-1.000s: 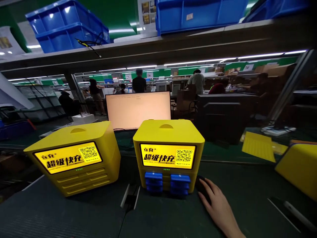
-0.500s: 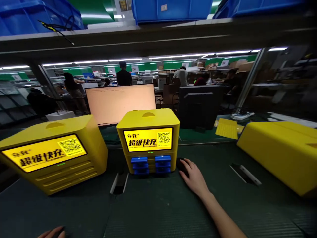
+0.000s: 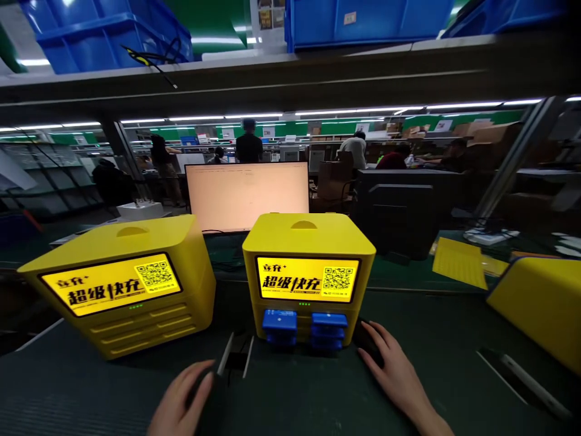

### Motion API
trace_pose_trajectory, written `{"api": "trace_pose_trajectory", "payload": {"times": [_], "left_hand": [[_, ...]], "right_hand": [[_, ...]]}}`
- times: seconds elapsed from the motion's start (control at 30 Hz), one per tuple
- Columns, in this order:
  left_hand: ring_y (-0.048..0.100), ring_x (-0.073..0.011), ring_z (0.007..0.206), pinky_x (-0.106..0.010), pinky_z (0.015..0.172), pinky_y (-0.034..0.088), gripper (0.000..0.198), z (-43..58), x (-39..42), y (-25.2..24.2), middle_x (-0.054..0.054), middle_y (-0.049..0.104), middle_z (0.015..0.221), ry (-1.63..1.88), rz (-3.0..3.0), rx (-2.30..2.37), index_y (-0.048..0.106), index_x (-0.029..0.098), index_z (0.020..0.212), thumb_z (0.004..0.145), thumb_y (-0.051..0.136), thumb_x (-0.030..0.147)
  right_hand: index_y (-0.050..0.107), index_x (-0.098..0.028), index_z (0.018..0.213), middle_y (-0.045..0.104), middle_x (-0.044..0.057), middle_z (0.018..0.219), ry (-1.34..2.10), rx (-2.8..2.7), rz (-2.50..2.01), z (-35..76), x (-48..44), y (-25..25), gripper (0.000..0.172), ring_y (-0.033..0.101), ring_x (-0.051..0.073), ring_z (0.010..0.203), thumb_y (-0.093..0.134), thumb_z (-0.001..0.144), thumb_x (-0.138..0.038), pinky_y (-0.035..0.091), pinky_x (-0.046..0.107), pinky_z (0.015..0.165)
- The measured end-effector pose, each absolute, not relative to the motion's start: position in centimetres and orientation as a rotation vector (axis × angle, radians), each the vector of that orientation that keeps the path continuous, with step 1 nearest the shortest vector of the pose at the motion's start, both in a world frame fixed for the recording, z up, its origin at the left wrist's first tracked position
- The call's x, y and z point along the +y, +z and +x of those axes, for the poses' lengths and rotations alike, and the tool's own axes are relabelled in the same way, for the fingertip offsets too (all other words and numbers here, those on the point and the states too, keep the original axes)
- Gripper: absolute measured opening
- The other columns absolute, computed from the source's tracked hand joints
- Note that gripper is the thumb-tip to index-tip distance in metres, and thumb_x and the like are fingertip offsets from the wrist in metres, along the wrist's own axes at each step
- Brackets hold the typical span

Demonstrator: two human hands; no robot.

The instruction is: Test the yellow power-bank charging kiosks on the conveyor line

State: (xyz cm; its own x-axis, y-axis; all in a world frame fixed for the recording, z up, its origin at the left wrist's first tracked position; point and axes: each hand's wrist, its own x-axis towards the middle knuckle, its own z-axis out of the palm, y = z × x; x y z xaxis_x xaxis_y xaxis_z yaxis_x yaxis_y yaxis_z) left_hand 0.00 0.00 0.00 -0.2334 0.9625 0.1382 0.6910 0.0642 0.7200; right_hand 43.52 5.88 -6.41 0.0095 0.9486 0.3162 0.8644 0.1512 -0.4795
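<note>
Your right hand (image 3: 394,375) cups a dark mouse (image 3: 367,340) beside the yellow charging station (image 3: 308,275), blue power banks (image 3: 303,326) already slotted, while your left hand (image 3: 181,402) grips a dark object (image 3: 213,393) near the bench's front edge.

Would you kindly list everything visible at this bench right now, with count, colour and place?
charging cabinets: three, yellow; left and centre with lit screens, one cut off at right.
power banks: blue, in the centre cabinet's slots; count unclear.
monitor: one, pale lit screen, behind the cabinets.
bins: several, blue, on the overhead shelf.
bench mat: dark green.
yellow sheet: one, right rear.
co-workers: several, background.
mouse: one, black, right of the centre cabinet.
left hand: on a dark object, front.
right hand: on the mouse.
</note>
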Motion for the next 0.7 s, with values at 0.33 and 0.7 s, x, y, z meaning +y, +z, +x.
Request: {"api": "trace_pose_trajectory", "payload": {"times": [0.33,0.7], "left_hand": [[0.025,-0.0075,0.044,-0.02,0.043,0.02,0.056,12.3,7.6,4.1,0.007,0.03,0.044,1.095,1.184,1.255,0.044,0.017,0.057,0.064,0.056,0.071],[0.053,-0.0281,0.101,-0.03,0.074,0.047,0.079,11.2,6.7,3.2,-0.011,0.06,0.111,1.108,1.185,1.439,0.058,0.016,0.11,0.058,0.055,0.075]], "right_hand": [[0.037,-0.03,0.132,0.041,0.005,0.134,0.103,-1.857,-1.694,43.4,5.9,-6.3,0.047,0.046,0.026,0.116,0.04,0.089,-0.05,0.048,0.038,0.091],[0.03,-0.034,0.135,0.033,0.003,0.14,0.217,-1.868,-1.755,43.6,6.4,-6.7,0.048,0.042,0.025,0.121,0.039,0.091,-0.049,0.047,0.039,0.093]]}}
